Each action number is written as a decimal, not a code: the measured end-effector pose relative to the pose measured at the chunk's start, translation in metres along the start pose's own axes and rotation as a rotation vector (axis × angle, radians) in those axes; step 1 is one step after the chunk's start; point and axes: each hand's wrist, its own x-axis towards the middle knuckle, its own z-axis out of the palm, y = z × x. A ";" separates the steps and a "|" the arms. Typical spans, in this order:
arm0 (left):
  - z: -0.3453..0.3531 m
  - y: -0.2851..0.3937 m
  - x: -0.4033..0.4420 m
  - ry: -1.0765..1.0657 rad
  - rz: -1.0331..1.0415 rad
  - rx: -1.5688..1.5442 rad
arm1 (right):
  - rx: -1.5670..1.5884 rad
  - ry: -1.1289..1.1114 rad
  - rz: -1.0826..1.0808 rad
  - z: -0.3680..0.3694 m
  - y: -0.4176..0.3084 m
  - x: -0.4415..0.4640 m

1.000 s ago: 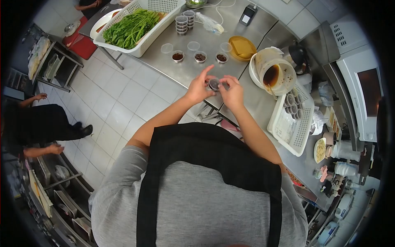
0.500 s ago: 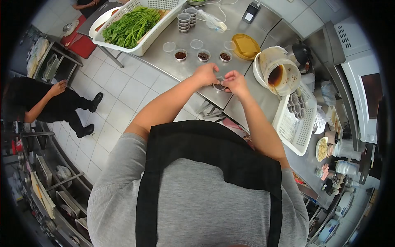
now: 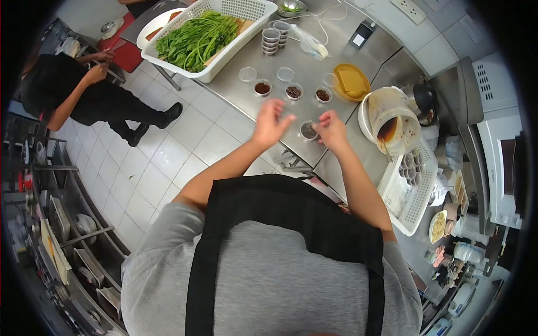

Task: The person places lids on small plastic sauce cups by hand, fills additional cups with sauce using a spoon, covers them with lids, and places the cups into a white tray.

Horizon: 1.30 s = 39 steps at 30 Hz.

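On the steel counter, a small lidded sauce cup (image 3: 307,130) stands near the front edge. My right hand (image 3: 333,130) is closed at the right rim of this cup, fingers and thumb pinched against it. My left hand (image 3: 271,124) is off to the left, slightly blurred, its fingers apart and holding nothing. Behind my hands, three open cups of dark sauce stand in a row: a left cup (image 3: 262,88), a middle cup (image 3: 293,91) and a right cup (image 3: 323,95). Clear lids lie behind them, including a left lid (image 3: 247,74) and a middle lid (image 3: 285,74).
Stacked lidded cups (image 3: 270,42) stand farther back, beside a white basket (image 3: 210,74) of greens. To the right are a yellow plate (image 3: 358,89), a tub of dark sauce (image 3: 408,126) and a white basket (image 3: 412,224) with small cups. A person in black stands at left.
My left hand has let go of the small cup, moved left and opened. My right hand stays at the cup. The view has shifted, and the person at left has moved.
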 end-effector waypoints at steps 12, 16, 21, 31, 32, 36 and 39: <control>-0.076 -0.051 0.098 0.194 -0.566 -0.618 | -0.151 -0.065 -0.533 0.076 -0.116 0.079; -0.074 -0.043 0.077 0.050 -0.424 -0.502 | -0.047 -0.136 -0.361 0.083 -0.122 0.079; -0.067 -0.056 0.064 0.059 -0.224 -0.078 | 0.080 -0.192 -0.288 0.083 -0.122 0.076; -0.080 -0.043 0.087 -0.149 -0.424 0.086 | 0.251 -0.375 0.049 0.094 -0.116 0.113; -0.084 -0.042 0.092 -0.220 -0.454 0.120 | 0.237 -0.407 0.067 0.092 -0.118 0.119; -0.087 -0.038 0.108 -0.390 -0.534 0.173 | -0.003 -0.513 0.134 0.081 -0.143 0.127; -0.086 -0.031 0.109 -0.400 -0.551 0.205 | -0.085 -0.538 0.074 0.090 -0.141 0.134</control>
